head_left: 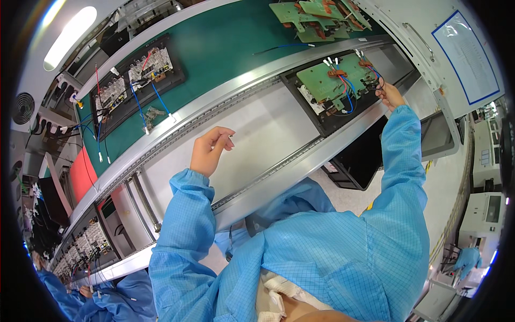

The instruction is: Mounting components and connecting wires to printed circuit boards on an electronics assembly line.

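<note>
My right hand [390, 97] is closed, its fingertips pinched beside thin black and blue wires [379, 75]. It is over the right side of a black tray [325, 127], where the wires come off green circuit boards [322, 80]. Whether a wire is between the fingers is hard to see. Brown connector pieces and white-tipped leads sit on top of the boards. My left hand [208, 152] is raised above the pale conveyor surface, left of the tray. Its thumb and fingers are curled together, with a tiny dark spot at the tips that is too small to name.
Metal rails [236, 88] border the conveyor. On the green bench [220, 48] behind it stand another black tray [177, 70] with wired boards and a stack of green boards [322, 19]. A black bin [357, 161] is below the rail. Another person's blue sleeve [115, 300] shows at lower left.
</note>
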